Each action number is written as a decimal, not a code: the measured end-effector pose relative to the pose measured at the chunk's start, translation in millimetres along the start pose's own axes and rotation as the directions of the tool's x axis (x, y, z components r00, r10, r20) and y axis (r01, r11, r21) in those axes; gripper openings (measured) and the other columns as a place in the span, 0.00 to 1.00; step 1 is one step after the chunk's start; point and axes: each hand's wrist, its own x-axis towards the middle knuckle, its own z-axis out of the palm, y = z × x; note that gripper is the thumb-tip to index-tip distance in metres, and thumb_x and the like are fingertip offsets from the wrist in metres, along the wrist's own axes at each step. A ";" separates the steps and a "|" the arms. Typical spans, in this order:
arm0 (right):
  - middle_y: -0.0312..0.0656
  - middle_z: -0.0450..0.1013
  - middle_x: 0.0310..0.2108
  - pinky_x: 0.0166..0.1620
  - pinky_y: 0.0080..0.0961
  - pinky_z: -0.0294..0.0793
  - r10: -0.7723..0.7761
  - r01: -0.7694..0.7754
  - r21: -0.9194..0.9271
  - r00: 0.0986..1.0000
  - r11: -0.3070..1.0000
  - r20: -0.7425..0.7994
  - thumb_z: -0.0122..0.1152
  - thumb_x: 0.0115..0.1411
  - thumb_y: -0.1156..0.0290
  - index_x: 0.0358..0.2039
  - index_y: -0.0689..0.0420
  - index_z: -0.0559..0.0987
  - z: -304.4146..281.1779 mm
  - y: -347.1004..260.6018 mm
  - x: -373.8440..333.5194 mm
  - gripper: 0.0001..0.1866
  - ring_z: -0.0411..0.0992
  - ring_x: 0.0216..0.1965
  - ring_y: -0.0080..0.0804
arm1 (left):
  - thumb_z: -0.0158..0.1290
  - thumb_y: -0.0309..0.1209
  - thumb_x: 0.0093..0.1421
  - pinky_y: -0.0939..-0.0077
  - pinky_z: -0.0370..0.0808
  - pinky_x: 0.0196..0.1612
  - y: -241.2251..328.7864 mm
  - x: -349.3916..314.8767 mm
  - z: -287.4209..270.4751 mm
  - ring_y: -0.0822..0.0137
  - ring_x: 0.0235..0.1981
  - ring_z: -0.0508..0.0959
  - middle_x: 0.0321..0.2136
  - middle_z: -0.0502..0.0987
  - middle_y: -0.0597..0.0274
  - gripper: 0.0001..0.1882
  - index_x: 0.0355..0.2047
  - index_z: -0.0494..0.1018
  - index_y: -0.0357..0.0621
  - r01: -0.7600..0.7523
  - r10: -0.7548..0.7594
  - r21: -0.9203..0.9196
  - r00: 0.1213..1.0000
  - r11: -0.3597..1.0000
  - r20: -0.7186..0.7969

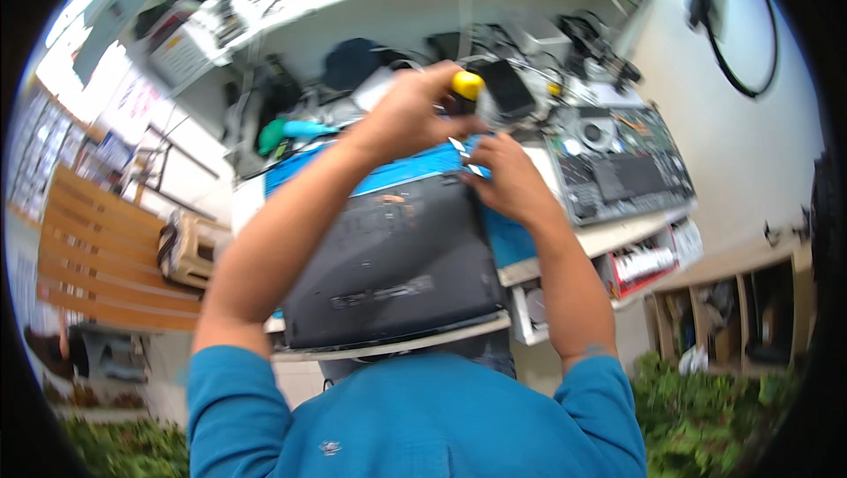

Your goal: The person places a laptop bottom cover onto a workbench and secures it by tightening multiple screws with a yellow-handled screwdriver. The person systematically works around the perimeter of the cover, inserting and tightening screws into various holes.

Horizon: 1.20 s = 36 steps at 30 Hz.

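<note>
My left hand [422, 112] is closed round a screwdriver [466, 85] with a yellow and black handle, its shaft pointing down at the far right corner of a laptop. Beside it, my right hand [510, 174] has its fingers drawn together at a small black-and-white striped piece [468, 157]; what exactly they pinch is too blurred to tell. The black laptop [397, 257] lies in front of me with its bottom cover up, and both hands are just beyond its far right corner. A blue work mat [410, 165] shows under and behind it.
An opened laptop [622, 165] with bare circuit board and fan lies at the right. Behind my hands are a black flat device [507, 90], cables and a green-and-blue blower bulb [273, 136]. A drawer [644, 262] stands out at the right; a wooden bench [106, 253] is left.
</note>
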 end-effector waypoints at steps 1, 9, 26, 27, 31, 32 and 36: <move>0.45 0.81 0.44 0.57 0.45 0.78 -0.025 0.027 -0.040 0.999 0.999 0.033 0.80 0.58 0.68 0.43 0.58 0.92 1.8 -2.9 1.3 0.13 0.76 0.51 0.48 | 0.75 0.35 0.64 0.62 0.85 0.47 -12.9 -14.6 11.3 0.56 0.41 0.90 0.37 0.88 0.50 0.23 0.54 0.80 0.41 0.014 -0.016 -0.031 0.999 0.999 -0.049; 0.40 0.79 0.45 0.57 0.41 0.76 0.082 -0.070 -0.096 0.989 0.993 0.122 0.77 0.63 0.66 0.49 0.50 0.93 -1.6 -20.8 -9.6 0.14 0.74 0.51 0.43 | 0.74 0.33 0.66 0.70 0.89 0.46 -2.6 -111.2 -13.1 0.66 0.42 0.91 0.42 0.88 0.57 0.21 0.54 0.79 0.38 0.086 -0.105 -0.063 0.908 0.994 -0.406; 0.41 0.79 0.38 0.55 0.41 0.71 0.133 -0.106 -0.192 0.982 0.976 0.131 0.78 0.62 0.69 0.43 0.55 0.94 -1.5 -40.0 -0.2 0.10 0.73 0.47 0.42 | 0.67 0.23 0.70 0.69 0.87 0.56 -153.9 -260.0 -111.0 0.65 0.50 0.86 0.49 0.80 0.55 0.50 0.83 0.49 0.55 0.409 -0.212 0.074 0.610 0.910 -0.764; 0.41 0.79 0.38 0.55 0.41 0.71 0.148 -0.123 -0.176 0.980 0.977 0.130 0.78 0.61 0.69 0.42 0.55 0.94 -1.7 -40.2 -0.2 0.10 0.73 0.47 0.43 | 0.67 0.23 0.70 0.69 0.87 0.56 -153.7 -257.7 -111.0 0.65 0.50 0.86 0.49 0.80 0.55 0.50 0.83 0.50 0.55 0.411 -0.218 0.073 0.615 0.909 -0.758; 0.41 0.79 0.37 0.54 0.42 0.71 0.166 -0.149 -0.131 0.978 0.980 0.127 0.79 0.61 0.69 0.41 0.55 0.94 -3.9 -40.6 0.9 0.09 0.74 0.46 0.43 | 0.67 0.23 0.70 0.69 0.87 0.57 -147.4 -255.8 -114.4 0.65 0.50 0.86 0.49 0.80 0.55 0.49 0.83 0.50 0.54 0.417 -0.249 0.038 0.610 0.908 -0.752; 0.41 0.79 0.36 0.54 0.42 0.71 0.161 -0.145 -0.125 0.979 0.981 0.125 0.79 0.61 0.69 0.41 0.55 0.94 -4.6 -40.1 1.2 0.09 0.74 0.46 0.43 | 0.67 0.23 0.70 0.69 0.87 0.57 -146.4 -255.9 -116.1 0.65 0.51 0.86 0.49 0.80 0.55 0.50 0.83 0.50 0.54 0.413 -0.247 0.033 0.606 0.910 -0.756; 0.42 0.79 0.36 0.53 0.42 0.71 0.154 -0.139 -0.109 0.976 0.984 0.154 0.79 0.60 0.69 0.40 0.55 0.94 -10.3 -36.1 -3.8 0.09 0.74 0.45 0.44 | 0.69 0.24 0.69 0.69 0.87 0.50 -137.6 -251.4 -120.7 0.65 0.43 0.88 0.44 0.83 0.56 0.49 0.82 0.53 0.53 0.380 -0.154 0.109 0.597 0.919 -0.787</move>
